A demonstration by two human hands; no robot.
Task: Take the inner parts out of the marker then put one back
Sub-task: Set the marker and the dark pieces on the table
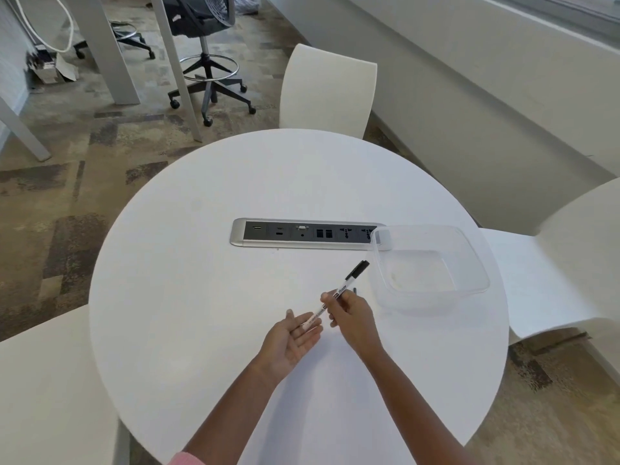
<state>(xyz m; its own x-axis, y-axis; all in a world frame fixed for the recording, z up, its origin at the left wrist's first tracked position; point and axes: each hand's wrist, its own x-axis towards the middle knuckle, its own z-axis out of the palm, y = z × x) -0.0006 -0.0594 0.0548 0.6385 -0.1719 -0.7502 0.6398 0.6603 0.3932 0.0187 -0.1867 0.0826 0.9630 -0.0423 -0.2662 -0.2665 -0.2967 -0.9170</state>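
Note:
A white marker [342, 290] with a black cap points up and to the right over the round white table [201, 263]. My right hand [352, 317] pinches its barrel near the middle. My left hand [292, 340] lies palm up just below it, fingers apart, and the marker's lower end rests over its fingertips. A small dark piece [355, 290] lies on the table just right of my right hand, next to the clear container.
A clear plastic container [432, 266] stands at the right, overlapping the end of the socket strip [302, 233] set into the table's middle. White chairs [330, 92] surround the table; an office chair [204, 62] stands on the carpet beyond.

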